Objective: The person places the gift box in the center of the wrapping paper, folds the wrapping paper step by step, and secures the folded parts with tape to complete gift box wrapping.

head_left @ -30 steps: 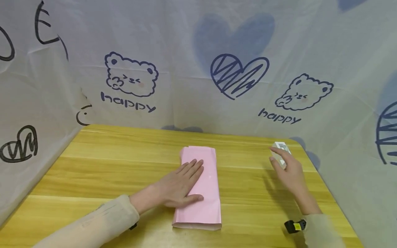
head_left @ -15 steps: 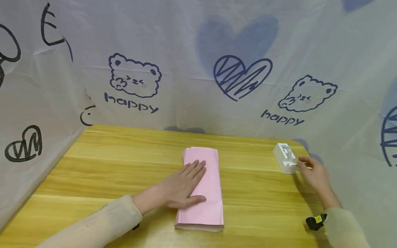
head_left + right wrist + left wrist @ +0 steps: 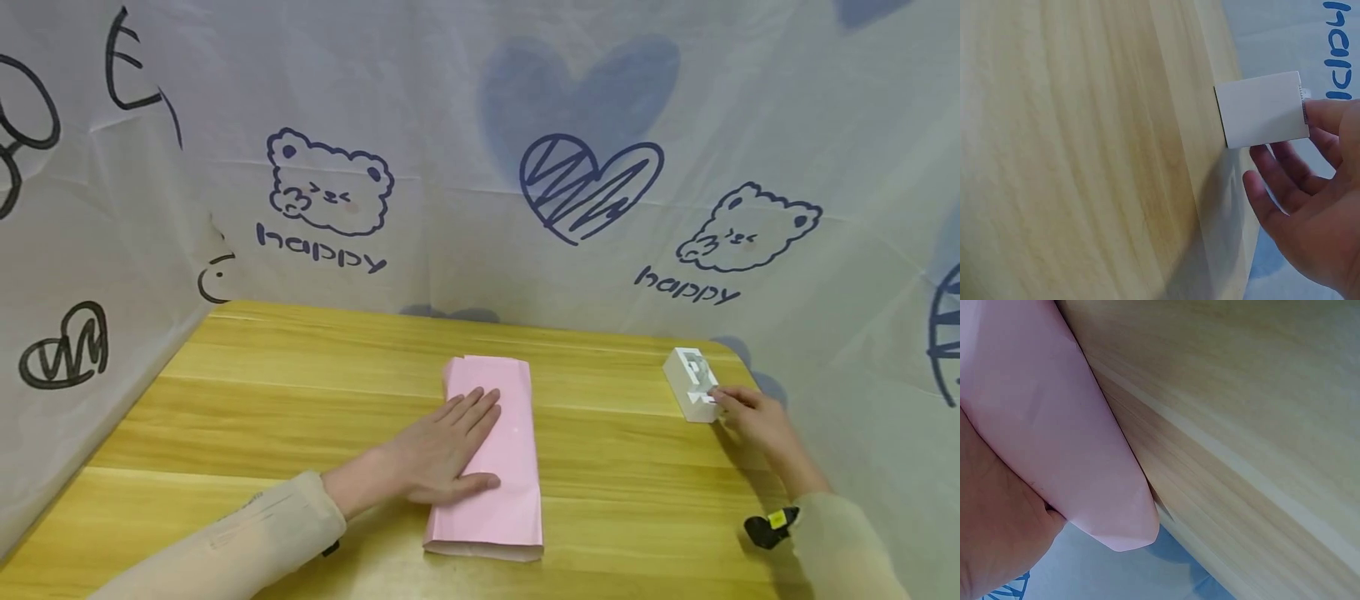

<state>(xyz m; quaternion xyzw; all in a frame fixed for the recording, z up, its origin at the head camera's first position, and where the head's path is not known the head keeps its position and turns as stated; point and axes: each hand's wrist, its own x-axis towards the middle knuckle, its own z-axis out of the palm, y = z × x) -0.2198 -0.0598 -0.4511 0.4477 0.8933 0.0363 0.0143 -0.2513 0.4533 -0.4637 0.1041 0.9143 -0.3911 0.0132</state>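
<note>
Pink paper point(image 3: 498, 492) lies on the table, folded into a long flat parcel whose near end is an open fold. My left hand point(image 3: 442, 450) presses flat across its middle, fingers spread and pointing away; in the left wrist view part of that hand rests over the pink paper point(image 3: 1066, 425). Near the far right corner stands a white tape dispenser point(image 3: 686, 387) with a greyish roll in its top. The fingertips of my right hand point(image 3: 761, 425) pinch the tape at its near right end. In the right wrist view they meet the toothed edge of the dispenser point(image 3: 1263, 112).
The wooden table point(image 3: 300, 392) reaches back to a white cloth point(image 3: 450, 100) printed with bears and hearts. More of that cloth hangs at both sides. A black strap device with a yellow label point(image 3: 772, 527) sits at the right wrist.
My right hand has gone from over the dispenser to its right side, then slightly back to its toothed edge. The left hand stays on the pink paper. The head view has shifted slightly.
</note>
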